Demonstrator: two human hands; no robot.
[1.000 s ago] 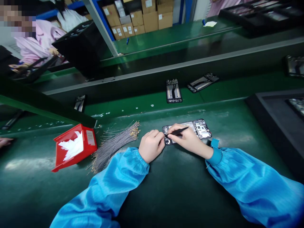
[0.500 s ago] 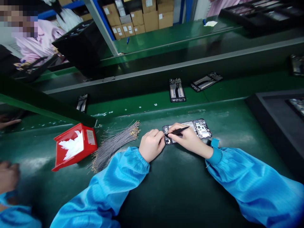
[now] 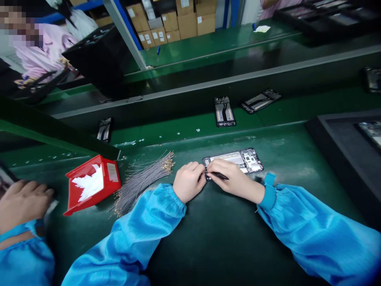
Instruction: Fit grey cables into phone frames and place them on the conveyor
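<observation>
An opened phone (image 3: 253, 161) lies lengthwise on the green bench, its inner boards and silvery middle exposed. My left hand (image 3: 189, 182) is closed at the phone's left end, thumb and curled fingers against its edge; the fingertips are partly hidden. In my right hand (image 3: 232, 178), a slim black tapered tool (image 3: 220, 176) is pinched over the same end of the phone. The tool's working tip is hidden by my fingers. Left of my left hand lies a bundle of thin grey cables (image 3: 145, 180) with gold-coloured ends.
A red bin (image 3: 111, 186) with white paper strips stands beyond the cables. Opened phones (image 3: 224, 112) lie along the rear ledge. A black tray (image 3: 330, 151) occupies the right side. At far left is a co-worker's hand (image 3: 25, 204); another person sits across the bench.
My right hand has turned, tilting the black tool's free end downward. My left hand stays at the phone's end. The co-worker's hand at far left has come further into view.
</observation>
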